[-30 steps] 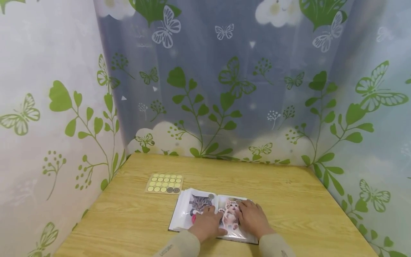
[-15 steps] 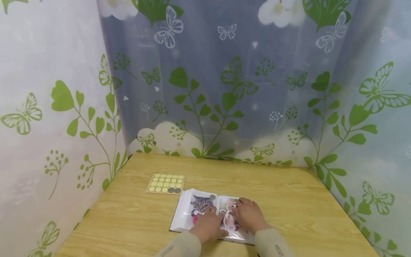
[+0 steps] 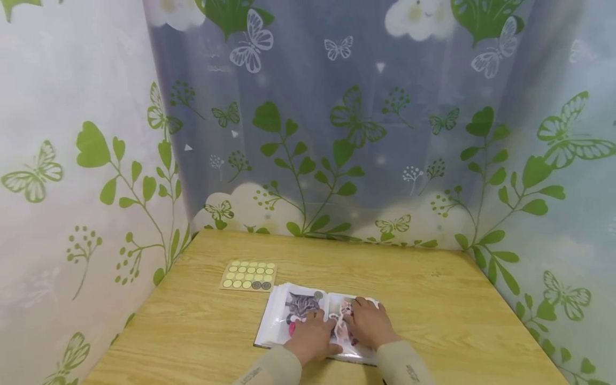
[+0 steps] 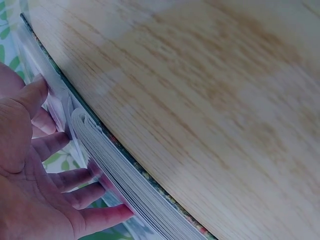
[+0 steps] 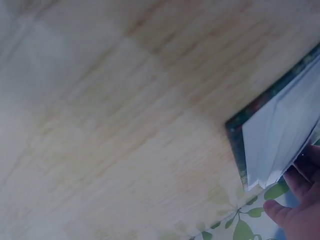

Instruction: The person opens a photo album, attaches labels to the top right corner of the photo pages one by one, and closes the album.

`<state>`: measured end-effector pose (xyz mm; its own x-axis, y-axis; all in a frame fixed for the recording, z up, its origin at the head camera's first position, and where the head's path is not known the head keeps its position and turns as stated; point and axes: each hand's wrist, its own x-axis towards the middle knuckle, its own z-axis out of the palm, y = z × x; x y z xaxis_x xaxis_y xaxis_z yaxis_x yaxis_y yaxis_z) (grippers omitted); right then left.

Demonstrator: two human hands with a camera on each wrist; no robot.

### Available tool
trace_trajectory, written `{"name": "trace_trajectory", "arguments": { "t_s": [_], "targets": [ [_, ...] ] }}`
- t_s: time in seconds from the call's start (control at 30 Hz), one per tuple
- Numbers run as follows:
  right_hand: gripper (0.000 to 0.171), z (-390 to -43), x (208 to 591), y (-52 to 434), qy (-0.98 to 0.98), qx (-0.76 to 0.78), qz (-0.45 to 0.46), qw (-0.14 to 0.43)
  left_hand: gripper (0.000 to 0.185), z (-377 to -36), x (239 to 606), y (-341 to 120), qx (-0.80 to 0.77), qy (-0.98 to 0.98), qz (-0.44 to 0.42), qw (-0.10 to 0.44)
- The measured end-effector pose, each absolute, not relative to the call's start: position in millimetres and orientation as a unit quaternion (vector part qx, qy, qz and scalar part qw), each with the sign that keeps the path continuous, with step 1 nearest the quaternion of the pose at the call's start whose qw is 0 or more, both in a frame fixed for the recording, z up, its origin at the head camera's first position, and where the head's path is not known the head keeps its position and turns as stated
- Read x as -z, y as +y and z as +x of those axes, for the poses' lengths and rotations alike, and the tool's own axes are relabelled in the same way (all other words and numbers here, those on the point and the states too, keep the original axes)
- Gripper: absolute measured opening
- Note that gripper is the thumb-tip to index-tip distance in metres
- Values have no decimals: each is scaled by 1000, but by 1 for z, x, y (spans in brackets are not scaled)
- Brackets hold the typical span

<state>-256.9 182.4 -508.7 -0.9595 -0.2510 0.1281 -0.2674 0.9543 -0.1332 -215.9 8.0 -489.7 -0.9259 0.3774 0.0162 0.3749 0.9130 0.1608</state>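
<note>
A photo album lies spread on the table, a grey tabby cat picture on its left page and a kitten picture on its right. A small dark round sticker shows at the left page's top corner. My left hand rests on the left page near the fold; in the left wrist view its spread fingers touch the page beside the thick page stack. My right hand lies on the right page, partly covering the kitten. In the right wrist view, the album's dark cover corner shows beside the fingers.
A card of round yellow stickers lies behind the album to the left, with two dark circles at its lower right. Patterned curtains with leaves and butterflies border the wooden table at the back and sides.
My right hand has slid a little to the left over the kitten picture. My left hand stays on the left page, and the view has shifted slightly.
</note>
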Motion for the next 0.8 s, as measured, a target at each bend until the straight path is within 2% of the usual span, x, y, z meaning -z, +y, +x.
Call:
{"name": "trace_trajectory", "arguments": {
  "t_s": [0.4, 0.8],
  "targets": [
    [45, -251, 494, 178, -988, -89, 121, 33, 69, -214, 487, 8, -77, 977, 197, 5],
    [48, -253, 502, 178, -990, -85, 108, 32, 68, -214, 488, 9, -76, 978, 193, 1]
  ]
}}
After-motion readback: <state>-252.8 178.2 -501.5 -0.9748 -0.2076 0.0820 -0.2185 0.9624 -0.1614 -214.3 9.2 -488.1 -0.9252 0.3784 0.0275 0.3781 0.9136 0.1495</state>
